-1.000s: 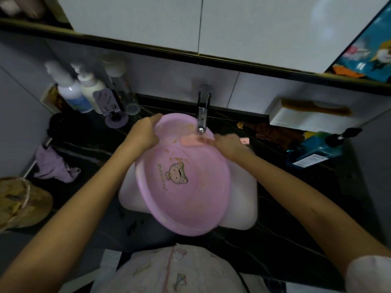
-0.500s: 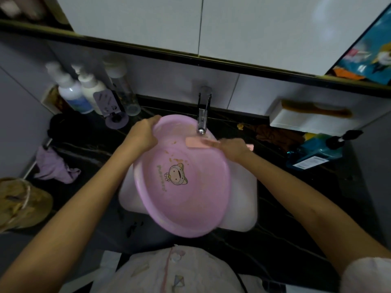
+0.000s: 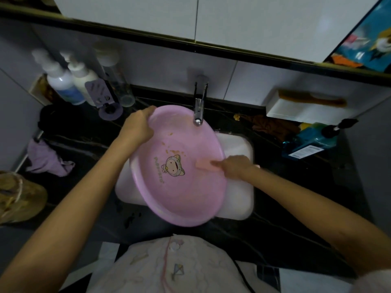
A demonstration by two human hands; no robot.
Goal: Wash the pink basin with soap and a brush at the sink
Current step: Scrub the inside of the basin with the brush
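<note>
The left hand (image 3: 138,127) gripped the pink basin (image 3: 179,193) by its far rim, fingers (image 3: 149,112) curled over the edge. The basin stood tilted over the white sink (image 3: 239,149), under the faucet (image 3: 198,111). The right hand (image 3: 234,169) grasped a pink brush (image 3: 203,166), its fingers pressing it against the basin's inner wall.

Dim, bluish light — soft motion blur throughout, wide-angle bending at the edges.

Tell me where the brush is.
In the head view, right of centre: the brush is inside the basin, held by the right hand, just right of the cartoon print.
</note>
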